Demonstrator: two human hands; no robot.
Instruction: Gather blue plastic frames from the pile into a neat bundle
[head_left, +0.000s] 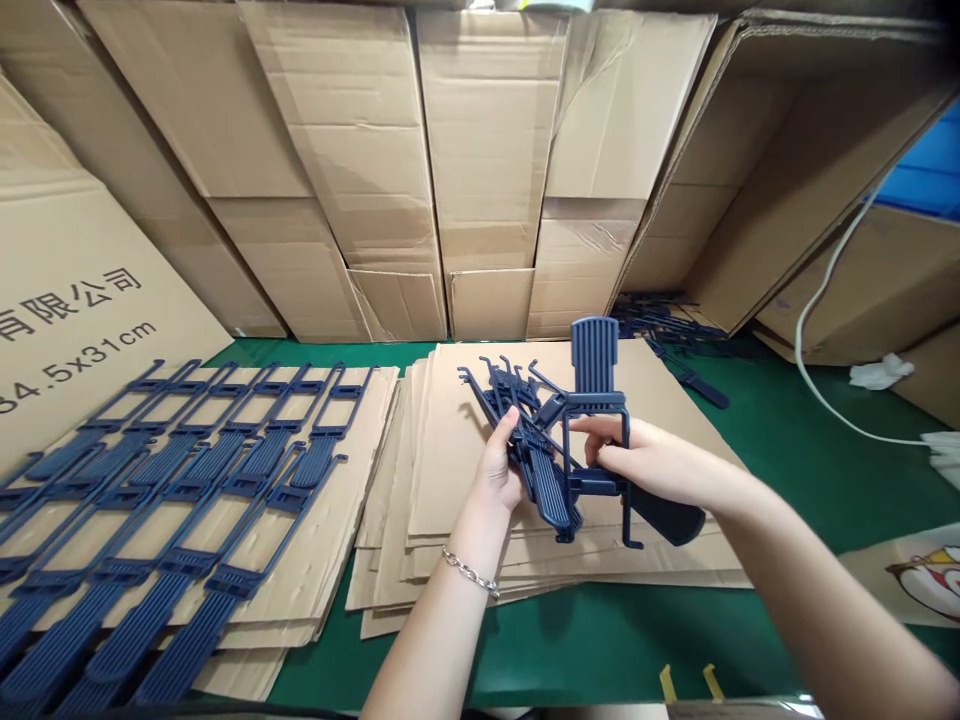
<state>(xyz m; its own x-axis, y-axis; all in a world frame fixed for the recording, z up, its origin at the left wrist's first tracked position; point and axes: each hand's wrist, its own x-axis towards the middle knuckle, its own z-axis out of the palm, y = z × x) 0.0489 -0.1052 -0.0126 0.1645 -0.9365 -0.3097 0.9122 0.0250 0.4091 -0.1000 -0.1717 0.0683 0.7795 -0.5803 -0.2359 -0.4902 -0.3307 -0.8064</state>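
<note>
A stack of cardboard sheets is laid at the centre of the table. Above it, a bundle of plastic parts is held between the left hand and the right hand. To the left, rows of plastic parts are laid out on further sheets. Behind, cardboard boxes are stacked. At the right, a cable is routed past an open box.

both hands grip blue plastic frames over cardboard.
</note>
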